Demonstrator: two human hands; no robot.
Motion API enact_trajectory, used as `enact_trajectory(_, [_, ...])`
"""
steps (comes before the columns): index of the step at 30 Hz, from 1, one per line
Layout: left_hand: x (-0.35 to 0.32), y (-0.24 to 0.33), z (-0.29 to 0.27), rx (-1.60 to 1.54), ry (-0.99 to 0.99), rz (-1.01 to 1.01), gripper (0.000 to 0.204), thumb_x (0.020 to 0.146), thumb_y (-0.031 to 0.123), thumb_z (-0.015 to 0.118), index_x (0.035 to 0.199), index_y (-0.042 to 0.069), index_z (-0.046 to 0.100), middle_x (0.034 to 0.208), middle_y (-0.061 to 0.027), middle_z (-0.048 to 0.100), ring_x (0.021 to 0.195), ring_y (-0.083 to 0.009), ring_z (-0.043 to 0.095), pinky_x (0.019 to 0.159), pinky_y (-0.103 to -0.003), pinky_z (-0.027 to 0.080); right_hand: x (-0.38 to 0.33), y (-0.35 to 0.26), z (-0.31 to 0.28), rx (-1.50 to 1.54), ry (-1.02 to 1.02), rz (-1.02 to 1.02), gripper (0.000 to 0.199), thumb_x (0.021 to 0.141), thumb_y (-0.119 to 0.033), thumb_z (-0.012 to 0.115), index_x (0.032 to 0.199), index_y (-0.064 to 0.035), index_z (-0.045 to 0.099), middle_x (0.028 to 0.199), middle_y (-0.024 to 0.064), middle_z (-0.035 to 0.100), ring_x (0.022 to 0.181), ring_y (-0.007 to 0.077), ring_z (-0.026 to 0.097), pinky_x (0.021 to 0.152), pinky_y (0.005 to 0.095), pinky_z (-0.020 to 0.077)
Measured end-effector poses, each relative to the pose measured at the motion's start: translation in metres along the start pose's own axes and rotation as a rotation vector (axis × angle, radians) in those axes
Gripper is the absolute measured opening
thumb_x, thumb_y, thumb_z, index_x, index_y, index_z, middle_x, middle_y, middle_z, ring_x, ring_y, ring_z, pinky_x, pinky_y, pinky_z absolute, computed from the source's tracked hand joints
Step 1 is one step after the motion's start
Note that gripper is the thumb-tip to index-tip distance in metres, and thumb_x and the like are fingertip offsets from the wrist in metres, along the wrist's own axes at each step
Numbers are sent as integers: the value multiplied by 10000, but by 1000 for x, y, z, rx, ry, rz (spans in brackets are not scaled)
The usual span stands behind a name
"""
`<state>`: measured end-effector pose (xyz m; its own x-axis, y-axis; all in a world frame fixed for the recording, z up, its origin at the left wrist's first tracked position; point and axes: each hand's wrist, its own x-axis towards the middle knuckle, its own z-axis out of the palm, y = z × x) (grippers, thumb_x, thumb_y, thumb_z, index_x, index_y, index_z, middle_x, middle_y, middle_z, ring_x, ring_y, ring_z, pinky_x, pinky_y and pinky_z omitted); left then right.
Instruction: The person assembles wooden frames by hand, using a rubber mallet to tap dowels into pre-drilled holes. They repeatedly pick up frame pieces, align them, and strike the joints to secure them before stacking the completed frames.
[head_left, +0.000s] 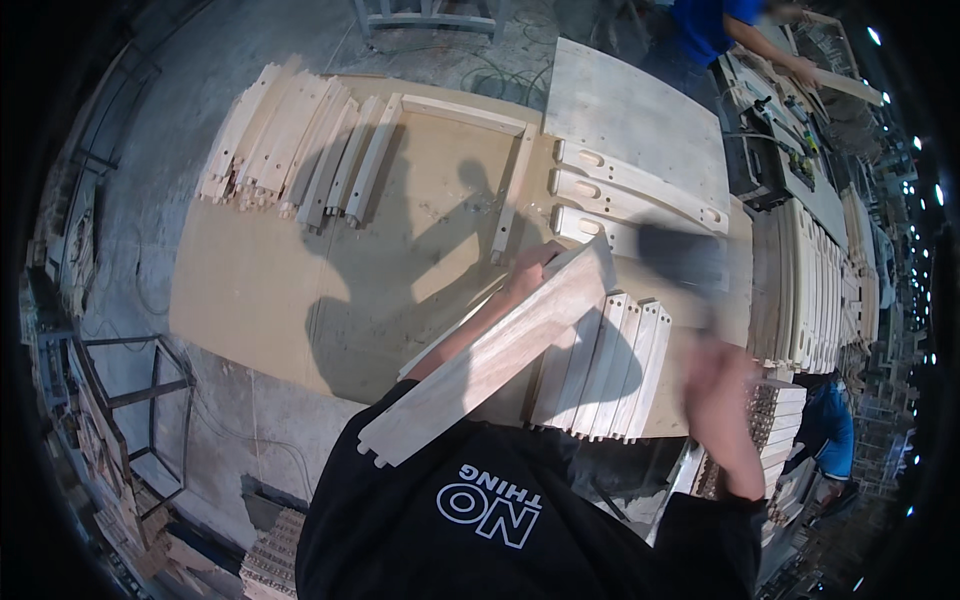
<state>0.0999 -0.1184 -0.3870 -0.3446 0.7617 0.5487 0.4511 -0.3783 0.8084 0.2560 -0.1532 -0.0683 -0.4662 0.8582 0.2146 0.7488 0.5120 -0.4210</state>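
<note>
Flat pale wood rail [490, 362] in L hand [530, 270]

right hand [715, 375] motion-blurred, perhaps swinging a smeared dark tool [675, 255], grip unreadable, left fingers [535, 262] partly hidden behind plank [490, 355]

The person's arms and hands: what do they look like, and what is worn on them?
Both forearms are bare, with no gloves, watch or bands that I can make out. The left hand shows fairly clearly; the right hand is blurred, so its fingers cannot be told apart. Short black sleeves of a black T-shirt with white print end at the upper arms.
</note>
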Motion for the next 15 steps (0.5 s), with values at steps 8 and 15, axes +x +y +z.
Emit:
enact_trajectory(8, [47,1,-7,-257,55,-83,180,748,73,626,845,42,477,704,-64,526,598,-168,540,587,-330,497,-11,1,-28,-124,-170,240,246,965,-183,534,855,30,478,557,260,512,562,466,566,470,459,406])
enact_trajectory(15, [243,-10,-30,-1341,895,-604,289,837,152,599,753,47,343,711,-82,467,568,-173,445,509,-356,438,-44,27,-13,-182,-77,354,261,990,-202,468,883,32,509,587,243,490,523,416,485,510,451,355])
